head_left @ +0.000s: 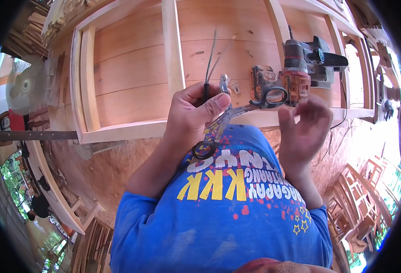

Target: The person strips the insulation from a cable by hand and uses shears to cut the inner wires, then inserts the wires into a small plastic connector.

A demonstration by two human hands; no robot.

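Observation:
My left hand [193,111] is closed around a black cable [206,90], from whose end two thin wires [212,54] stick up and spread apart. The same hand also grips a pair of scissors [230,114] near the thumb. The scissors' handles are spread wide: one black ring hangs by the shirt, the other lies toward the right, in front of the power tool. My right hand [305,129] is raised beside that right ring, its fingers curled but apart and slightly blurred. Nothing shows between them.
A wooden frame with panels [127,54] lies in front of me. On it rest a red and black cordless drill [296,68], a battery-like block [262,82] and a dark power tool [321,57]. Wooden pieces [362,204] are stacked at right; a fan [26,85] stands left.

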